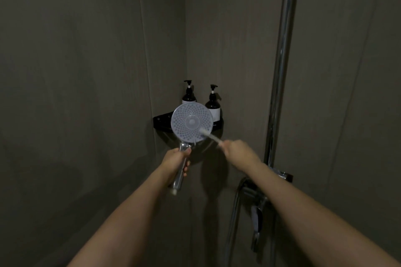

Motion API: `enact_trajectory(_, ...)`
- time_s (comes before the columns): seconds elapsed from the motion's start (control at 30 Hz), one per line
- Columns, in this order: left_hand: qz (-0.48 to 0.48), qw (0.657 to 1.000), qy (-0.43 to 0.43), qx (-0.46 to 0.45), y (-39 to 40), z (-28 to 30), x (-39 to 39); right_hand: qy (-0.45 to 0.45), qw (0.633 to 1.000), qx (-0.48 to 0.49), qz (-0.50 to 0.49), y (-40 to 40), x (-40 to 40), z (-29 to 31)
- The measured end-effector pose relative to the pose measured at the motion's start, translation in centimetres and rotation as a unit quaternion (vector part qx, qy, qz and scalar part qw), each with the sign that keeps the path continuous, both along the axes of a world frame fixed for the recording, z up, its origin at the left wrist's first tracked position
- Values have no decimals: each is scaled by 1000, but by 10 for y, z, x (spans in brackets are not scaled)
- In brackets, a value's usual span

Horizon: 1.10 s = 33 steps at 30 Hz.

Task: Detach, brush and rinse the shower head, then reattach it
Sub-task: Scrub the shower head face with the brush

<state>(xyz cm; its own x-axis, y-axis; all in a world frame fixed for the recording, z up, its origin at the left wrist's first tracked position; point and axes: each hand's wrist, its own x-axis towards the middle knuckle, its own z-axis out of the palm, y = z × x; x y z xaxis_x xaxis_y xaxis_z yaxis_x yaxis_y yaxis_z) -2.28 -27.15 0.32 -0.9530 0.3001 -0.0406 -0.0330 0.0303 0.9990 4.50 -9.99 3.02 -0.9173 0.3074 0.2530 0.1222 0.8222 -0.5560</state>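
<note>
From the head camera, in a dim shower corner with grey-brown wall panels, the left hand (pixel 176 159) has its fingers curled round the chrome handle of the round, detached shower head with a pale grey nozzle face (pixel 191 122) — the face is held up, turned toward the camera, in front of the corner shelf. The right hand (pixel 235 149) grips the handle of a small white brush (pixel 208 134), blurred, whose bristle end touches the lower right part of the nozzle face. Behind the head sits a black corner shelf (pixel 161 119) bearing two dark pump bottles with white labels (pixel 213 104), standing side by side. At the right a chrome vertical shower rail (pixel 282 60) runs down to a chrome mixer valve (pixel 257 195), below the right forearm — a hose (pixel 233 212) hangs from it.
</note>
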Motion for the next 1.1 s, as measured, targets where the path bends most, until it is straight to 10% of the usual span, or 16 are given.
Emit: enact_trajectory(1.1,-13,999,0,-33,1,-4,3,-6,998,-66,-20,-19,-20,34)
